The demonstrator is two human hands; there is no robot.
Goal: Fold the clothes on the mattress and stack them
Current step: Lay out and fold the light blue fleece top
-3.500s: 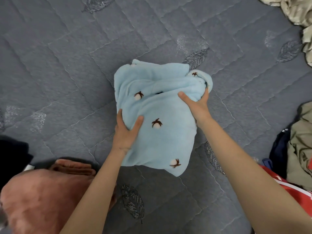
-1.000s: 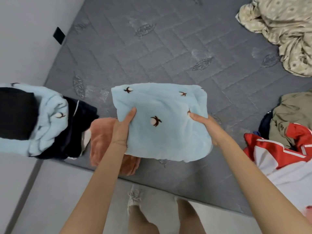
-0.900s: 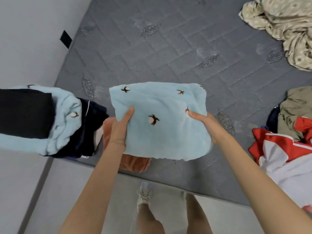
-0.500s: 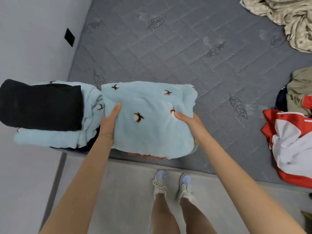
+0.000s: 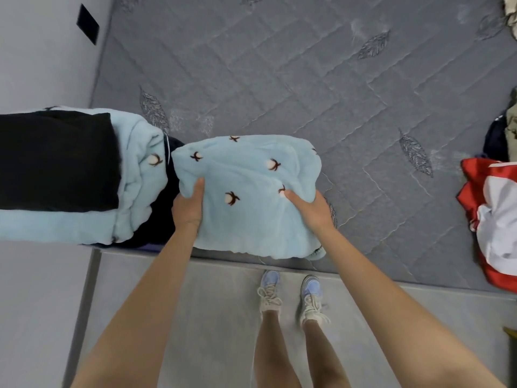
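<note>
A folded light-blue fleece garment (image 5: 251,197) with small brown-and-white motifs is held over the near edge of the grey quilted mattress (image 5: 307,79). My left hand (image 5: 188,208) grips its left side, thumb on top. On its right side my right hand (image 5: 310,210) grips it the same way. Just left of it is a stack with a black folded piece (image 5: 56,161) on top of another light-blue fleece piece (image 5: 137,175) and a dark navy garment (image 5: 170,208) below.
Unfolded clothes lie at the right edge: a red and white garment (image 5: 492,219) and darker pieces behind it. A beige cloth shows at the top right corner. My legs and shoes (image 5: 291,295) stand on the grey floor before the mattress. A white wall (image 5: 42,51) is at left.
The folded blue garment was lifted off the mattress middle and carried left toward the stack at the near edge. It now covers the pink folded piece seen earlier.
</note>
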